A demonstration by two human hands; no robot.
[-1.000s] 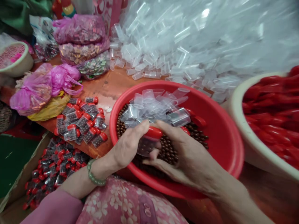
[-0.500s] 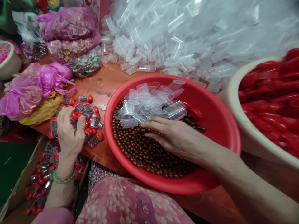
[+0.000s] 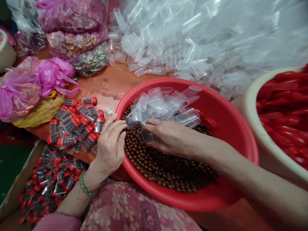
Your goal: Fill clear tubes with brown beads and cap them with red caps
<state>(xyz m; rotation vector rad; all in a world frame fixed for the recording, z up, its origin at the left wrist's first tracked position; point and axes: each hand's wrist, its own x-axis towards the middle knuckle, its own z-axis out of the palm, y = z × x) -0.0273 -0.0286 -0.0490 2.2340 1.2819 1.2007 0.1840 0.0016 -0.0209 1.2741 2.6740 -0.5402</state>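
Note:
My right hand is inside the red basin, closed on a clear plastic container just above the brown balls. Loose clear containers are heaped on the balls beyond my fingers. My left hand reaches over the basin's left rim, fingers stretched out and slightly bent. Its fingertips are close to the edge of the clear heap, and I see nothing held in them. Left of that hand, filled containers with red caps lie in a pile on the table.
A cardboard box below the table edge holds many capped containers. Pink bags and a yellow bag sit at the left. Clear containers cover the back. A cream tub of red parts stands at right.
My left hand has moved right, from the pile of capped containers to the basin's rim. In my right hand a clear container now shows. The view has shifted slightly.

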